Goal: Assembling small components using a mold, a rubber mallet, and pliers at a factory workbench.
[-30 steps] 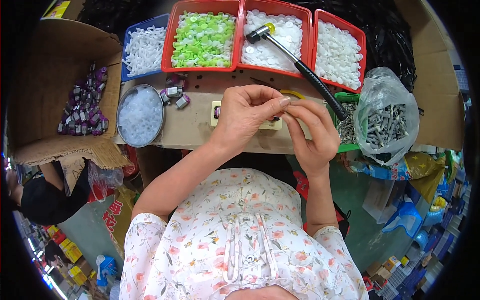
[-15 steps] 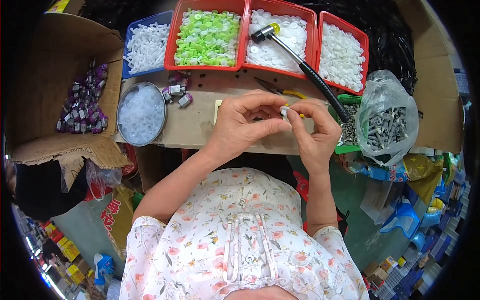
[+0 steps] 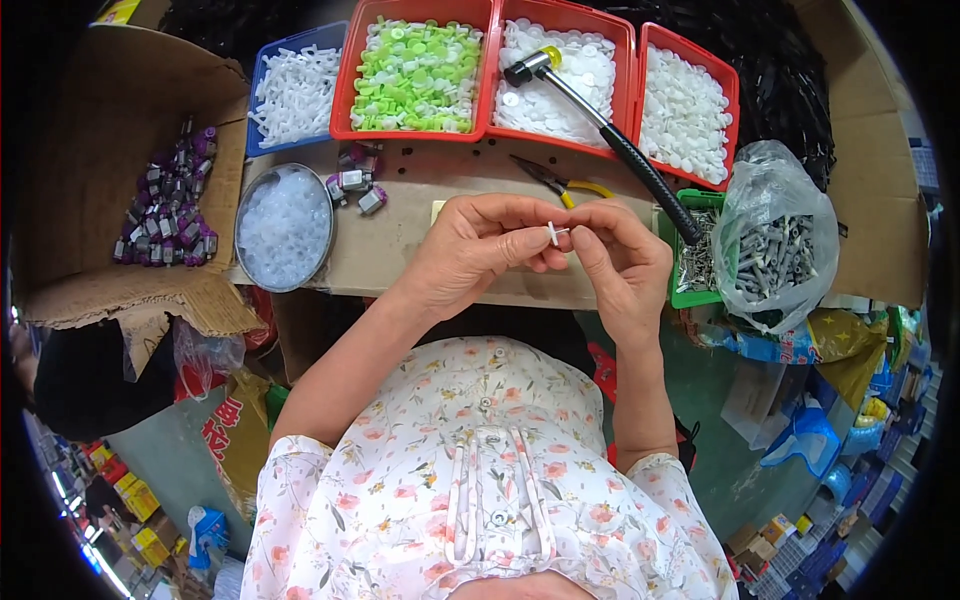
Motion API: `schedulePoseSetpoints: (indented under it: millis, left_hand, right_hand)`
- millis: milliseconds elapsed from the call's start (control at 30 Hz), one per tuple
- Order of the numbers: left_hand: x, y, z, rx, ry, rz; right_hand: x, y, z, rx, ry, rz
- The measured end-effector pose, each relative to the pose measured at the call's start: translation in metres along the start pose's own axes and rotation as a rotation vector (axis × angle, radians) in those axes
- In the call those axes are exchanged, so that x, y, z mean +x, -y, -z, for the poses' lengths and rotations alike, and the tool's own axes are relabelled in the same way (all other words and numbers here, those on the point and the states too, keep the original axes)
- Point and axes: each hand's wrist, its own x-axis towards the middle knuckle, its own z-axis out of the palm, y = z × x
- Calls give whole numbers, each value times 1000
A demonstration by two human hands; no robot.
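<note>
At the far left, a cardboard box [image 3: 80, 120] held a heap of small purple and grey parts [image 3: 165, 220]. Beside it, a round dish [image 3: 238, 240] of clear bits sat near the table's front edge, with a blue bin [image 3: 290, 147] of thin white pegs behind it. A few loose purple and grey parts [image 3: 355, 182] lay on the table [image 3: 385, 240] just right of the dish. Next came a red bin [image 3: 405, 135] of green and white pieces. In front of it, a pale yellow edge [image 3: 437, 208] showed behind the left hand [image 3: 478, 240], whose fingers were curled and whose thumb pinched a small white piece [image 3: 552, 233] with a flat head, above the table. The piece's thin stem pointed right, toward the right hand [image 3: 628, 255]. That hand was partly curled, thumb and fingertips close together at the stem; whether they gripped it, I could not tell. Behind the hands lay pliers [image 3: 558, 184] with yellow handles. A hammer [image 3: 640, 170] rested slantwise across a second red bin [image 3: 626, 70] of white discs. Farther right stood a third red bin [image 3: 733, 110] of white pieces, a green tray [image 3: 695, 299] of metal bits, and a clear bag [image 3: 775, 165] of grey pieces.
</note>
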Motion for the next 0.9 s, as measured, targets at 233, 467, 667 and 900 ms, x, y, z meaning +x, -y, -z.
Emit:
schedulePoseSetpoints:
  millis: [233, 467, 667, 900]
  left_hand:
    - [3, 1, -3, 137, -27, -71]
    - [1, 2, -5, 134, -43, -87]
    - [-1, 1, -4, 98, -88, -81]
    - [-3, 6, -2, 71, -115, -204]
  right_hand:
    - [2, 8, 0, -28, -16, 35]
    - [6, 6, -7, -413, -37, 272]
    - [7, 5, -12, -630, 0, 384]
    - [5, 7, -18, -608, -117, 413]
